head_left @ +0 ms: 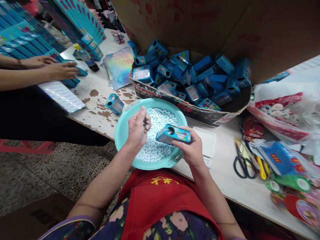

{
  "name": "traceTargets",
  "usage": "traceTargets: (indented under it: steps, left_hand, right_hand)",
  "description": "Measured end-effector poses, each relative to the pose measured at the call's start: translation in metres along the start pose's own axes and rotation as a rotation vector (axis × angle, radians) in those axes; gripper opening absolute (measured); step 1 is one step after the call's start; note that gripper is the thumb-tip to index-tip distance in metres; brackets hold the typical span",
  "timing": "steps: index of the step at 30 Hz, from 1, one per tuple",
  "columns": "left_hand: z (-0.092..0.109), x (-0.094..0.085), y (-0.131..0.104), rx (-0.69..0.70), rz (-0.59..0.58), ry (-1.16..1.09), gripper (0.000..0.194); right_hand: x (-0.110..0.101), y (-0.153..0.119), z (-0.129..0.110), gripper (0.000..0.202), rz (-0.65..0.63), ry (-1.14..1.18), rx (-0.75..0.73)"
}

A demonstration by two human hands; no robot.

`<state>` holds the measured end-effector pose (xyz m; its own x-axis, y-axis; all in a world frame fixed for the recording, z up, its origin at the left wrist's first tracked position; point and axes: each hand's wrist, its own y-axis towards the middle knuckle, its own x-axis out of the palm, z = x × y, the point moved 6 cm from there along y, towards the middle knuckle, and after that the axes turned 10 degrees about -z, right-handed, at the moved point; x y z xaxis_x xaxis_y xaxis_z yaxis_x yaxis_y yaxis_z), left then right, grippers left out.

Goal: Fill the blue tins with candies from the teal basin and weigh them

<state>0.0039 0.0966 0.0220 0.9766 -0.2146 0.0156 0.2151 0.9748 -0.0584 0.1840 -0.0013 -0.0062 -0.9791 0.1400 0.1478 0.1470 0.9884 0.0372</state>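
Note:
My right hand (192, 146) grips a small blue printed box (178, 132) tilted over the basin, its round dark hole facing up. My left hand (137, 130) is closed, thumb on top and fingers curled in; whatever it may hold is hidden. Under both hands sits a turquoise plastic basin (123, 133) with a broad layer of small pale round pellets (162, 116) in it. Another blue box (115, 103) stands on the table just left of the basin.
Behind the basin, a large cardboard carton (175, 100) holds many blue boxes. A white scale (206, 141) lies right of it, then scissors (245, 163) and packets. At left, another person's hands (57, 70) handle blue boxes near a bottle (86, 58) and silvery sheets (118, 66).

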Motion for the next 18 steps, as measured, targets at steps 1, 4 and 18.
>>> traceTargets:
  steps: [1,4,18]
  left_hand:
    - [-0.004,0.000,-0.002,0.004,-0.098,0.231,0.047]
    - [-0.032,0.003,-0.013,-0.031,-0.421,1.004,0.041]
    - [-0.058,0.034,-0.042,-0.069,-0.828,1.456,0.030]
  right_hand:
    - [-0.015,-0.006,-0.007,0.049,0.063,0.002,-0.030]
    - [-0.074,-0.026,-0.025,0.048,0.313,-0.137,-0.140]
    - [-0.168,-0.056,0.019,0.065,0.525,-0.303,-0.188]
